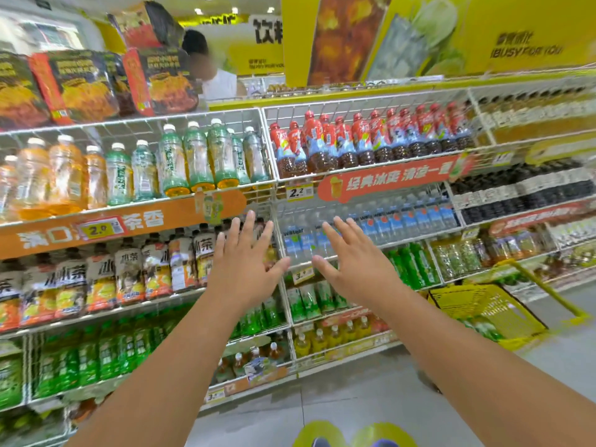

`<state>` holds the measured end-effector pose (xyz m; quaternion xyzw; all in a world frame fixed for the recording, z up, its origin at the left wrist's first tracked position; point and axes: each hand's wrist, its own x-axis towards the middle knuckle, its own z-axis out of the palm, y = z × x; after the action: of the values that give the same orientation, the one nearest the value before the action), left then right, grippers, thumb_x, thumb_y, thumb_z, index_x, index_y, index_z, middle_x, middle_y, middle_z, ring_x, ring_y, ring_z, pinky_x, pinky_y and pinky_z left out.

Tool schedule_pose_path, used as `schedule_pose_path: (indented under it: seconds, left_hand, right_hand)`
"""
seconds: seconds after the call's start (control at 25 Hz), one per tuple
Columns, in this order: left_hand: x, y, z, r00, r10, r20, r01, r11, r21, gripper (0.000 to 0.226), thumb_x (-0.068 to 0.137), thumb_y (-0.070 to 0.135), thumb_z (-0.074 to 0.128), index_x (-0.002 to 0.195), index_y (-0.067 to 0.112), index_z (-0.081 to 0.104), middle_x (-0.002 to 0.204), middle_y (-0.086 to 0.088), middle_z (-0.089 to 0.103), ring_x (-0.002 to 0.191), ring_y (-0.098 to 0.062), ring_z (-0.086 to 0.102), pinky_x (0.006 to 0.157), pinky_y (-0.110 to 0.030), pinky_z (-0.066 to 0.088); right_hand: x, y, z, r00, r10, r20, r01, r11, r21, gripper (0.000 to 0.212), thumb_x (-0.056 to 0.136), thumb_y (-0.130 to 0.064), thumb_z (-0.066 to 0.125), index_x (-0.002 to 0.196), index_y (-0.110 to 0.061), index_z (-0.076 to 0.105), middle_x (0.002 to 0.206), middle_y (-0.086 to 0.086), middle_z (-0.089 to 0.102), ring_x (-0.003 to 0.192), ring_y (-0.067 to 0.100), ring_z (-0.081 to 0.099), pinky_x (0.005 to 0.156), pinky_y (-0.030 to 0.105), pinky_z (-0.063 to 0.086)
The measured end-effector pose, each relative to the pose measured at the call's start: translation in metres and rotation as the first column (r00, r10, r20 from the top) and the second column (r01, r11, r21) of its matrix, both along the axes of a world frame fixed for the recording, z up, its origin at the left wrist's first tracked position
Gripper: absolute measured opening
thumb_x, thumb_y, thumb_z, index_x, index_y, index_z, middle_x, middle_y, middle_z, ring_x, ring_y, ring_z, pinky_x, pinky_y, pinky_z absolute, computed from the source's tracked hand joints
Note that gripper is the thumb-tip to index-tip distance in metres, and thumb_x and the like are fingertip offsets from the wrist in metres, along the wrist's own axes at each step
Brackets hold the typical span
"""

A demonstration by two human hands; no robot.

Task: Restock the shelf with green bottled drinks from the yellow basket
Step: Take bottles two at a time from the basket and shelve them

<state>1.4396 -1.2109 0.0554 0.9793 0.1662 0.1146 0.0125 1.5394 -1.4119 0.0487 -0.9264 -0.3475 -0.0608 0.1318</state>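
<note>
Both my hands are raised in front of the drinks shelf, palms forward, fingers spread, holding nothing. My left hand (245, 262) is in front of the iced-tea row; my right hand (351, 259) is in front of the water bottles. The yellow basket (483, 309) stands on the floor at the right, below and right of my right hand, with green bottles (483, 330) blurred inside it. Green bottled drinks (96, 356) fill a low shelf at the left, and more green bottles (412, 264) stand on a shelf just right of my right hand.
White wire shelving (274, 175) holds rows of orange, pale green and red-capped bottles (371, 140) above. Snack bags (84, 85) sit on top at the left. A person in white (213, 75) stands behind the shelf. Grey floor (354, 391) lies below.
</note>
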Motion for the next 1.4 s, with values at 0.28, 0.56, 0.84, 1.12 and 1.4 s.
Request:
schedule_pose_path:
  seconds: [0.28,0.56,0.84,1.12,1.4]
  left_hand:
    - [0.075,-0.156,-0.008,0.988,-0.153,0.008,0.153,0.988,0.021,0.082,0.092,0.078,0.018,0.16,0.04,-0.007,0.166,0.002,-0.027,0.154,-0.023,-0.022,0.126,-0.05,-0.006]
    - [0.15,-0.32,-0.013,0.963,-0.269,0.018,0.269,0.963,0.011,0.083,0.093,0.077,0.021,0.162,0.036,0.0,0.168,0.0,-0.022,0.155,-0.024,-0.017,0.126,-0.051,-0.001]
    - [0.247,-0.451,-0.026,0.896,-0.443,0.015,0.444,0.896,-0.01,0.081,0.095,0.075,0.022,0.162,0.035,0.001,0.169,-0.003,-0.018,0.155,-0.028,-0.015,0.126,-0.051,-0.002]
    - [0.378,-0.499,-0.062,0.873,-0.487,0.028,0.488,0.873,-0.025,0.081,0.095,0.075,0.023,0.162,0.034,0.002,0.169,-0.003,-0.017,0.156,-0.028,-0.014,0.125,-0.051,-0.001]
    - [0.526,-0.524,-0.102,0.891,-0.455,0.009,0.451,0.88,-0.149,0.082,0.094,0.075,0.027,0.162,0.035,0.003,0.169,-0.001,-0.016,0.156,-0.027,-0.013,0.126,-0.049,-0.001]
  right_hand:
    - [0.045,-0.17,-0.009,0.988,-0.151,-0.023,0.152,0.988,0.021,0.078,0.101,-0.069,0.023,0.164,-0.029,0.0,0.172,-0.004,-0.007,0.157,0.016,-0.011,0.129,0.042,0.006]
    - [0.099,-0.358,-0.018,0.961,-0.276,-0.003,0.276,0.961,0.001,0.079,0.102,-0.067,0.025,0.164,-0.024,0.003,0.172,0.0,-0.003,0.158,0.021,-0.008,0.127,0.04,0.003]
    - [0.154,-0.486,-0.031,0.906,-0.423,-0.002,0.422,0.906,0.032,0.086,0.094,-0.074,0.019,0.164,-0.024,0.006,0.172,0.004,0.004,0.158,0.024,-0.002,0.127,0.045,0.013]
    - [0.268,-0.532,-0.06,0.892,-0.45,-0.032,0.45,0.893,-0.012,0.079,0.101,-0.065,0.034,0.164,-0.024,0.01,0.172,-0.001,0.003,0.158,0.02,-0.003,0.127,0.038,0.007]
    - [0.411,-0.558,-0.088,0.887,-0.458,-0.059,0.457,0.889,-0.027,0.09,0.09,-0.076,0.013,0.164,-0.026,0.006,0.172,0.0,0.004,0.158,0.019,-0.004,0.128,0.038,0.01]
